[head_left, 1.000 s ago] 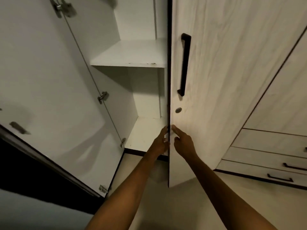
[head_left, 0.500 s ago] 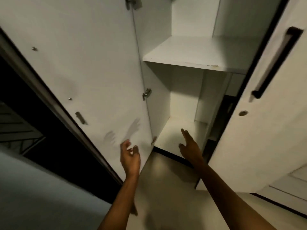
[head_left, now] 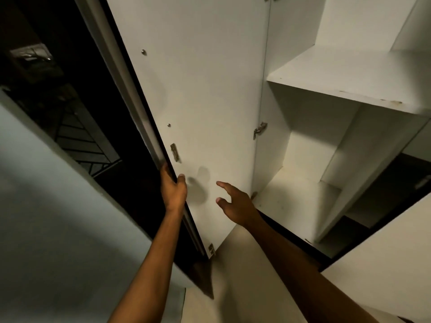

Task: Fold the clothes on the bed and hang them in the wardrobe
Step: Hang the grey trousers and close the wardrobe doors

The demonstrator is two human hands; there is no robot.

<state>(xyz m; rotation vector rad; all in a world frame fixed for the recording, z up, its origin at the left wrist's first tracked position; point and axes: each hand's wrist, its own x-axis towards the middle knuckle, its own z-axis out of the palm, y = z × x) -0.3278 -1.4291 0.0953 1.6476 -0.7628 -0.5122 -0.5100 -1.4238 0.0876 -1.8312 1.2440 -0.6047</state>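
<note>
The white wardrobe stands open in front of me, with a bare upper shelf (head_left: 345, 75) and a bare lower compartment (head_left: 296, 194). Its left door (head_left: 198, 94) is swung wide open, white inside face toward me. My left hand (head_left: 173, 192) grips the outer edge of that door, thumb on the inside face and fingers wrapped round the edge. My right hand (head_left: 235, 201) hovers in front of the door's lower part with fingers spread, holding nothing. No clothes and no bed are in view.
The right wardrobe door (head_left: 384, 264) is open at the lower right. A pale wall (head_left: 46, 217) fills the left, with a dark window and grille (head_left: 77, 129) behind the left door. Pale floor (head_left: 238, 287) lies below.
My view swung left. My left hand rose from free air and took hold of the left door's edge. My right hand moved left, from the compartment toward the door.
</note>
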